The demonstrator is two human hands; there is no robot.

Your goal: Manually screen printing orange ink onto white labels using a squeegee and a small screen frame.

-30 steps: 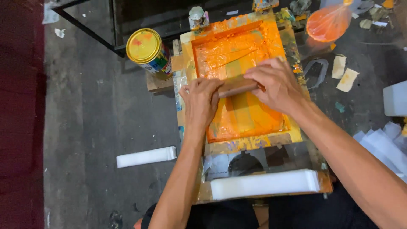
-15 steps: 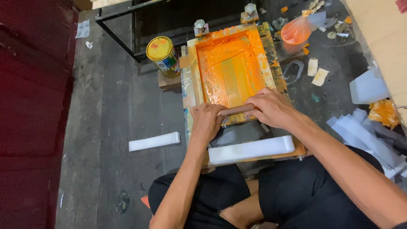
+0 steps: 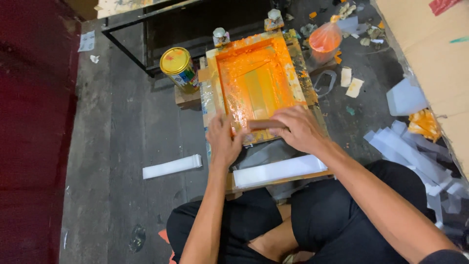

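A wooden-handled squeegee [image 3: 266,124] is gripped from both ends, low on the near edge of the orange-inked printing screen [image 3: 256,83]. The left hand [image 3: 223,142] is wrapped over the squeegee's left end, fingers curled down and closed on it, with the heel of the hand resting on the screen's near frame. The right hand [image 3: 298,128] is closed over the right end, knuckles up, fingers folded around the handle. Only a short stretch of brown handle is seen between the two hands. The screen is laid flat on a low board, its mesh flooded with orange and yellow ink, its frame smeared all round. A stack of white strips [image 3: 278,169] is seen on the board just in front of the hands, close to the person's crossed legs. A second white stack [image 3: 172,166] is left on the grey floor, off to the left. A yellow-lidded tin [image 3: 179,68] is stood just beside the screen's far left corner, and an orange-filled plastic bag [image 3: 325,41] near the far right corner. Loose white sheets [image 3: 405,146] are scattered at the right.
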